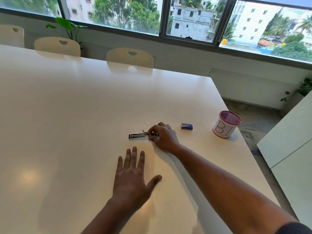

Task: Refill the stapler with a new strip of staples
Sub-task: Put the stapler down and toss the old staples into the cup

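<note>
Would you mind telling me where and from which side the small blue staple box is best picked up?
I'd take the staple box by its two long sides, pinching from above. It lies flat on the table with open space all around, and its low, narrow shape suits a thumb-and-finger pinch. The right hand, now at the stapler, is closest; the left hand rests flat.

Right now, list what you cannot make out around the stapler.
Head view only:
- Stapler: its right end is covered by the right hand; too small to tell whether staples are loaded.
- Right hand grip: fingertips rest on the stapler, but whether they clamp it is unclear.
- Blue box: print too small to read.
- Cup: contents hidden by its mesh wall; label wraps out of sight after "BI".
</note>
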Demonstrator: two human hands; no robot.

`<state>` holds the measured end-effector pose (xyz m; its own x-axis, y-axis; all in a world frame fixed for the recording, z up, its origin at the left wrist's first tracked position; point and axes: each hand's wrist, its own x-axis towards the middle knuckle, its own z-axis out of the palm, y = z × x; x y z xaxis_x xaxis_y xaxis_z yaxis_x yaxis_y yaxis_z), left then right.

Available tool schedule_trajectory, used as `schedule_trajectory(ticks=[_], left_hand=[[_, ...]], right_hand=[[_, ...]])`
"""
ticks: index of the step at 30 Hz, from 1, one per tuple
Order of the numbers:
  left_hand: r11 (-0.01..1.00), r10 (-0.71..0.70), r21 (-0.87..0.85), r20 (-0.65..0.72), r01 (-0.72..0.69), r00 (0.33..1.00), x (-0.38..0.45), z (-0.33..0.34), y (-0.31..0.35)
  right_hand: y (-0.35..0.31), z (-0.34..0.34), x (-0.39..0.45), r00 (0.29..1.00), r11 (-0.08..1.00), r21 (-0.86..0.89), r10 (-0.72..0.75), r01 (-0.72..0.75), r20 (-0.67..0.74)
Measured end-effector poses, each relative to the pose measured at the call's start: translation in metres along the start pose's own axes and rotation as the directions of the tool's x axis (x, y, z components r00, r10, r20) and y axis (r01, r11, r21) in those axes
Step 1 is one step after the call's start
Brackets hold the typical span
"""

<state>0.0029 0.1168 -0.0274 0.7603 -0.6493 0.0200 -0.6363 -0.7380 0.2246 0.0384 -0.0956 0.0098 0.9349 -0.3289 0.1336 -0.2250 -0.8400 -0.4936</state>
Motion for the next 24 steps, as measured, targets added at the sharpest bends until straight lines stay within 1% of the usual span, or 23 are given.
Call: schedule_trajectory(ticks=[3, 5, 7, 8, 10, 12, 14, 18, 21, 23, 24], left_hand=[[1.0, 0.025, 0.004, 0.006, -0.026, 1.0, 0.001, 0.0, 0.0], [0.999, 0.051, 0.003, 0.006, -0.051, 0.999, 0.002, 0.001, 0.0], [0.997, 0.073, -0.003, 0.004, -0.073, 0.997, 0.003, 0.001, -0.001], [0.997, 0.08, -0.007, 0.002, -0.08, 0.997, 0.003, 0.002, -0.002], [0.995, 0.094, -0.017, 0.012, -0.093, 0.996, 0.004, 0.005, -0.004], [0.994, 0.107, -0.02, 0.018, -0.106, 0.994, 0.004, 0.006, -0.005], [0.992, 0.123, -0.019, 0.019, -0.123, 0.992, 0.004, 0.007, -0.005], [0.981, 0.193, -0.032, 0.028, -0.192, 0.981, 0.013, 0.008, -0.003], [0.964, 0.259, -0.058, 0.02, -0.258, 0.966, 0.023, 0.01, 0.004], [0.954, 0.289, -0.085, 0.018, -0.287, 0.957, 0.032, 0.011, 0.012], [0.952, 0.294, -0.092, 0.011, -0.291, 0.956, 0.038, 0.011, 0.017]], right_hand=[[0.001, 0.002, -0.001, 1.0, 1.0, -0.013, 0.002, -0.002, 0.01], [0.001, -0.001, 0.0, 0.999, 1.0, -0.019, 0.005, -0.004, 0.046], [0.003, -0.011, -0.003, 0.998, 1.0, 0.011, 0.013, -0.014, 0.067], [0.004, -0.018, -0.006, 0.999, 0.998, 0.05, 0.023, -0.024, 0.04], [0.015, -0.032, -0.019, 0.995, 0.987, 0.153, 0.069, -0.057, -0.076], [0.03, -0.047, -0.042, 0.974, 0.966, 0.235, 0.147, -0.104, -0.173], [0.045, -0.061, -0.072, 0.945, 0.938, 0.294, 0.252, -0.185, -0.207], [0.065, -0.07, -0.132, 0.88, 0.884, 0.328, 0.416, -0.333, -0.228], [0.065, -0.059, -0.167, 0.851, 0.873, 0.345, 0.447, -0.346, -0.278], [0.064, -0.05, -0.183, 0.838, 0.888, 0.33, 0.428, -0.32, -0.339], [0.065, -0.048, -0.188, 0.846, 0.905, 0.304, 0.397, -0.297, -0.357]])
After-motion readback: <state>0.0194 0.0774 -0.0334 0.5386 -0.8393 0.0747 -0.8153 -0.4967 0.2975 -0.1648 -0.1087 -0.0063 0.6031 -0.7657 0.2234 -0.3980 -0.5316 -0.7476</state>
